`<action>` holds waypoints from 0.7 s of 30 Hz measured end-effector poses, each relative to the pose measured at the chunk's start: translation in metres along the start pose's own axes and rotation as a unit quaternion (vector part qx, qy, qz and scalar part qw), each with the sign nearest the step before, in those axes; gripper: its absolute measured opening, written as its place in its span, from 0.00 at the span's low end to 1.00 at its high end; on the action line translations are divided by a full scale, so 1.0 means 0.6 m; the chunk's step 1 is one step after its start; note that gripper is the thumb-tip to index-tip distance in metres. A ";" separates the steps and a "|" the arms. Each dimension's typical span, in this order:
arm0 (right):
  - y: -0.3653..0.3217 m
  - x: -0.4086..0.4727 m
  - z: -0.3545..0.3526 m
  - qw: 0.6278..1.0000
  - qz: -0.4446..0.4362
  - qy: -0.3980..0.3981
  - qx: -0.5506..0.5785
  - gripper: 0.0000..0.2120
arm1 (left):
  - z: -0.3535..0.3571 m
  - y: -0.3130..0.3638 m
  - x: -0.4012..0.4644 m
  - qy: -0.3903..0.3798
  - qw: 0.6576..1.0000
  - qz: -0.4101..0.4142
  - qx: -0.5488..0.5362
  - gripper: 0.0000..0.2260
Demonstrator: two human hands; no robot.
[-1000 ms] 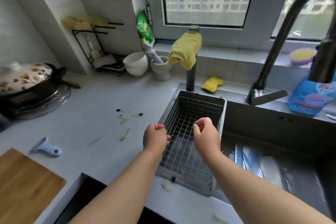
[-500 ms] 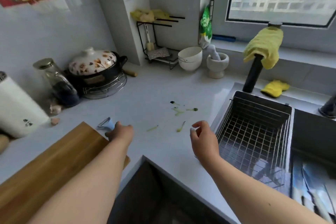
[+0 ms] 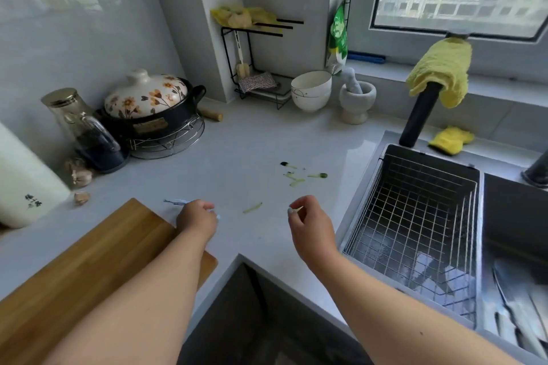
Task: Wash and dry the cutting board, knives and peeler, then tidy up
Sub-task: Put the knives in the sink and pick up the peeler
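Note:
My left hand [image 3: 196,217] grips the pale blue peeler [image 3: 175,202] on the grey counter; only its blade end shows past my fingers. The wooden cutting board [image 3: 89,270] lies at the counter's near left, partly under my left forearm. My right hand [image 3: 310,221] pinches a small green peel scrap [image 3: 298,210] just above the counter, left of the sink. Knives [image 3: 516,320] lie in the dark sink basin at the lower right.
A wire basket [image 3: 415,216] sits in the sink's left side. More green peel scraps [image 3: 296,176] dot the counter. A floral-lidded pot [image 3: 148,104], glass jar [image 3: 80,124], white bowls [image 3: 311,90] and mortar [image 3: 357,99] line the back. A yellow cloth [image 3: 441,68] hangs on a black post.
My left hand has closed around the peeler beside the board. My right hand has moved a little left and taken hold of a peel scrap that lay on the counter.

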State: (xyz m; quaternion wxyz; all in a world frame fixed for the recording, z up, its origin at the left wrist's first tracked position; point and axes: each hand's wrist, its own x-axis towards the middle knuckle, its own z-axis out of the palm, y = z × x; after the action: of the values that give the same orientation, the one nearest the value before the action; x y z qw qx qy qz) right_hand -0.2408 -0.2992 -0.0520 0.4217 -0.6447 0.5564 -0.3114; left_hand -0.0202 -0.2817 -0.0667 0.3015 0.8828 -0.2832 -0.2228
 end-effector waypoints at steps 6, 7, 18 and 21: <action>-0.007 0.005 -0.022 0.995 0.055 -0.002 0.082 0.06 | 0.051 0.080 -0.105 -0.106 0.964 0.091 -0.225 0.09; -0.004 0.008 -0.033 0.993 0.069 -0.001 0.093 0.07 | 0.061 0.097 -0.129 -0.139 0.955 0.100 -0.241 0.10; 0.119 -0.015 -0.307 0.972 0.125 0.151 0.132 0.09 | 0.242 0.272 -0.324 -0.312 0.912 0.210 -0.164 0.09; 0.194 -0.045 -0.411 0.935 0.167 0.270 0.157 0.10 | 0.298 0.315 -0.388 -0.344 0.899 0.233 -0.137 0.07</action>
State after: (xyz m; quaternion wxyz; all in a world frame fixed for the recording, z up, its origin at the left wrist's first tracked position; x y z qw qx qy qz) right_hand -0.5136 -0.3246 -0.0428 0.3975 -0.3595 0.6931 -0.4821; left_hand -0.3624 -0.3309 -0.0187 0.3468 0.6098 -0.5336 -0.4723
